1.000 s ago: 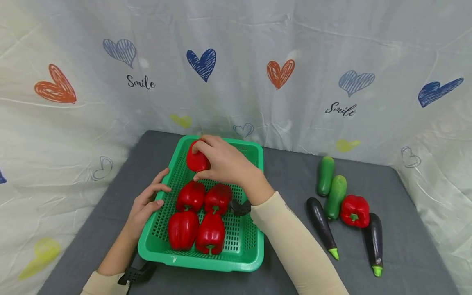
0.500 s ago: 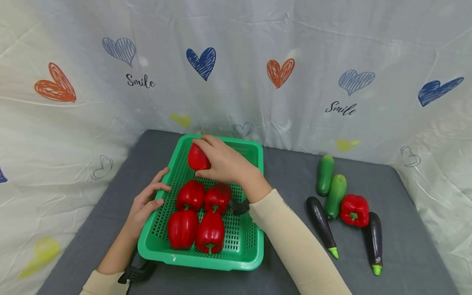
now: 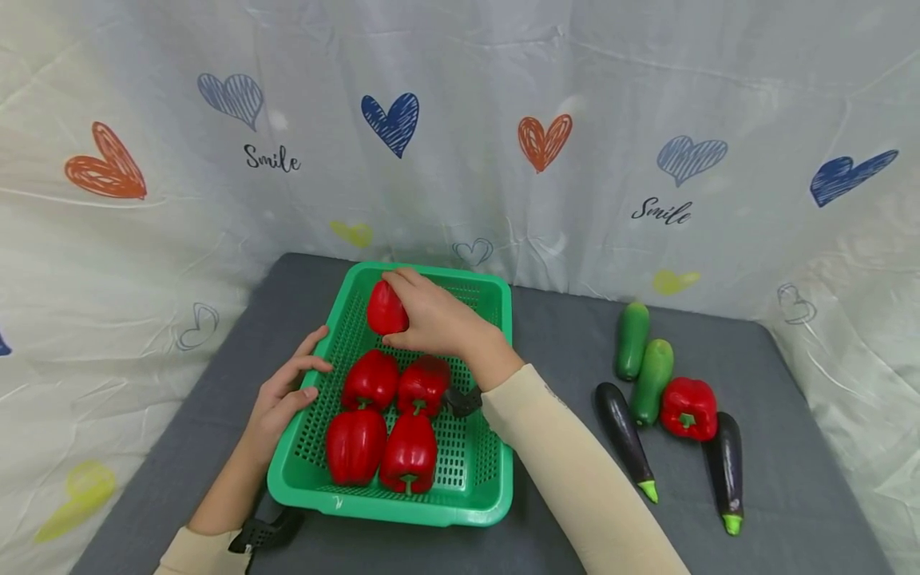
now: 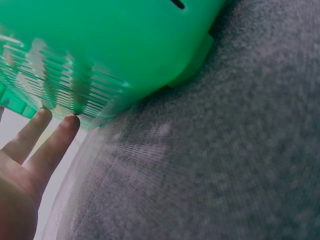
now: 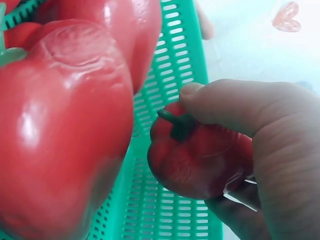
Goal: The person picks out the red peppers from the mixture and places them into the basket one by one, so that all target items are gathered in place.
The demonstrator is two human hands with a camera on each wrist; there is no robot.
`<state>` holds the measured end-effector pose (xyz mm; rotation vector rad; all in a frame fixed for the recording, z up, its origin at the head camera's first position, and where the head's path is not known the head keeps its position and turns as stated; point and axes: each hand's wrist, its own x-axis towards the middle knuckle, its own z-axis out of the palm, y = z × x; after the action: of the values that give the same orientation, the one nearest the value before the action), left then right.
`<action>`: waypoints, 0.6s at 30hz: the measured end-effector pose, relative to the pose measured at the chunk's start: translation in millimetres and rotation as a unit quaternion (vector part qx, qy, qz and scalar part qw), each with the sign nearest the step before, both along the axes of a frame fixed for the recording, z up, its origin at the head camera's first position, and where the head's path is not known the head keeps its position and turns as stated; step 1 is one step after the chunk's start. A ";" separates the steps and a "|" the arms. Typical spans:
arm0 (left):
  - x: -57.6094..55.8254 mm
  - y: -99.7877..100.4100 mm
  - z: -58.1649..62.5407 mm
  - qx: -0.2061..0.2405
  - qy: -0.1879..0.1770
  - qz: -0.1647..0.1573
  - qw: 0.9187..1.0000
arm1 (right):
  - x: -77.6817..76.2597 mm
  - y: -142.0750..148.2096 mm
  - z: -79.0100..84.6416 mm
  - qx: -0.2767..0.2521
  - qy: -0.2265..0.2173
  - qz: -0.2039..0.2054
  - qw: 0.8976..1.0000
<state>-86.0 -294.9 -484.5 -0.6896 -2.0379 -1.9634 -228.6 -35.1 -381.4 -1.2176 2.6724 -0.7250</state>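
Note:
A green plastic basket (image 3: 388, 511) with slotted walls stands on the table and holds several shiny red bell peppers (image 3: 410, 455). Inside its far left part, my right hand (image 3: 434, 315) grips another red bell pepper (image 3: 386, 310), thumb on the near side and fingers round the far side. The right wrist view shows this pepper's green stem (image 5: 180, 125) beside my thumb. My left hand (image 3: 283, 391) rests on the basket's left rim with its thumb and fingertips. Two nearly straight fingers (image 4: 55, 145) touch the slotted outer wall in the left wrist view.
To the right on the grey cloth lie two cucumbers (image 3: 652, 383), one red bell pepper (image 3: 688, 409) and two eggplants (image 3: 624, 431). A white curtain (image 3: 460, 160) printed with hearts hangs behind and at both sides of the table.
My right hand has shifted slightly right and down with the bell pepper, which sits a little lower in the basket. The left hand and basket have stayed put.

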 end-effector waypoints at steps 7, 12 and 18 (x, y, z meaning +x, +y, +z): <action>-0.2 -0.1 -0.7 0.005 0.013 -0.004 1.000 | -2.7 -2.3 -6.2 -0.005 -0.008 -0.004 1.000; 0.4 -0.2 -0.8 0.006 0.004 -0.003 1.000 | -4.6 -4.5 -9.7 0.018 -0.002 -0.012 1.000; -0.8 -0.2 -1.2 0.005 0.010 -0.005 1.000 | -6.5 -8.0 -13.0 0.041 0.006 -0.018 0.999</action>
<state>-86.7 -295.1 -485.7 -0.7142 -2.0170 -1.9625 -235.0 -43.1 -394.5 -1.1605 2.7101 -0.6076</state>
